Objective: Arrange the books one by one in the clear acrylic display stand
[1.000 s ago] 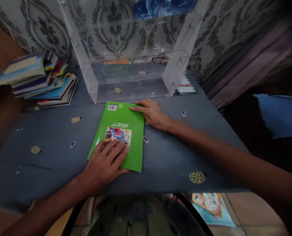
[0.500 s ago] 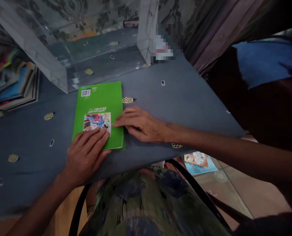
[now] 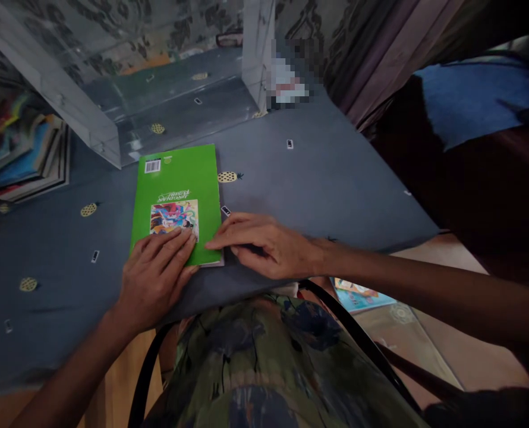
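Observation:
A green book (image 3: 179, 172) lies closed on the table, its barcode at the far left corner and its lettering upside down to me. My left hand (image 3: 160, 267) rests flat over the near left part of the cover, fingers stretched out across the lower edge of the colour picture (image 3: 174, 217). At the book's near right edge is my right hand (image 3: 264, 241), its index finger extended with the tip on the cover. The other right fingers are loosely bent beside the book, and nothing shows in them.
A clear plastic stand (image 3: 99, 137) is behind the book. Stacked books (image 3: 37, 154) lie at the left on the grey patterned tablecloth (image 3: 318, 190). A blue booklet (image 3: 362, 300) is on the floor beyond the table's near edge, and a blue cloth (image 3: 478, 101) is at the right.
My right hand has slid toward me along the book's right edge, its index fingertip now nearer the lower corner. My left hand stays on the cover. The view has shifted slightly.

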### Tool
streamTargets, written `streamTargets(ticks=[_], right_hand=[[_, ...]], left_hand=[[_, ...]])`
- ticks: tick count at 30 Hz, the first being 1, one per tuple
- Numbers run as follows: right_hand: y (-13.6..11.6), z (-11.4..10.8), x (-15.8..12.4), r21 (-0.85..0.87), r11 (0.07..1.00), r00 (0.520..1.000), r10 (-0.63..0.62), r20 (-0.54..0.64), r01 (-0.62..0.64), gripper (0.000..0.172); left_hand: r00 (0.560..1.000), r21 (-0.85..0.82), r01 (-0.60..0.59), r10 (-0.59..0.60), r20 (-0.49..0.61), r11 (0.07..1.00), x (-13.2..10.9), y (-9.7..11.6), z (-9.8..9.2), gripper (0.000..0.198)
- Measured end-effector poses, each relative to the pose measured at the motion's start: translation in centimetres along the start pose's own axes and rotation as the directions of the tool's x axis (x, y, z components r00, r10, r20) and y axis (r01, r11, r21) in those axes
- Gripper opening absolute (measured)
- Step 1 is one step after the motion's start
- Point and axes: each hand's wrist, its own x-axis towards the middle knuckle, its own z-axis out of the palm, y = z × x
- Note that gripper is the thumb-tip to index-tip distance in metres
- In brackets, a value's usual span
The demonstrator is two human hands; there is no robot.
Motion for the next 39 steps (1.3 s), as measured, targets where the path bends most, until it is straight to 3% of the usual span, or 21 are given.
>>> streamTargets(ticks=[6, 13, 20, 25, 31, 35, 39], right_hand=[[-0.5, 0.4, -0.7, -0.218, 0.966, 0.985, -0.111, 0.129, 0.138, 0.031], [0.3, 0.0, 0.8, -0.349, 0.918, 0.976, -0.136, 0.171, 0.189, 0.028], [6.3, -2.5, 5.2, -0.505, 0.862, 0.994, 0.089, 0.063, -0.045, 0.031], [9.3, -4.1, 7.7, -0.556, 0.807, 0.978, 0.200, -0.058, -0.198, 0.033], [8.2, -2.7, 7.0, -0.585, 0.770, 0.962, 0.259, -0.082, -0.257, 0.038], [6.9, -1.7, 6.4, -0.646, 0.703, 0.946, 0.309, -0.101, -0.298, 0.042], [7.1, -2.3, 6.9, -0.642, 0.713, 0.944, 0.327, -0.050, -0.281, 0.042]], left_hand=[[1.000, 0.017, 0.010, -0.010, -0.022, 1.000, -0.1, 0.3, 0.3, 0.043], [0.998, -0.051, 0.043, -0.044, -0.038, 0.998, -0.3, 0.1, 0.4, 0.037], [0.996, -0.126, 0.074, -0.080, -0.038, 0.989, -0.2, -0.2, 0.1, 0.033], [0.989, -0.154, 0.144, -0.148, -0.019, 0.978, -0.5, -2.9, 0.0, 0.029], [0.917, -0.166, 0.389, -0.398, -0.026, 0.906, -1.6, -7.3, 1.0, 0.042], [0.894, -0.177, 0.428, -0.444, -0.063, 0.886, -1.9, -6.6, 1.5, 0.042], [0.904, -0.139, 0.399, -0.414, -0.108, 0.906, -2.1, -4.9, 1.4, 0.037]])
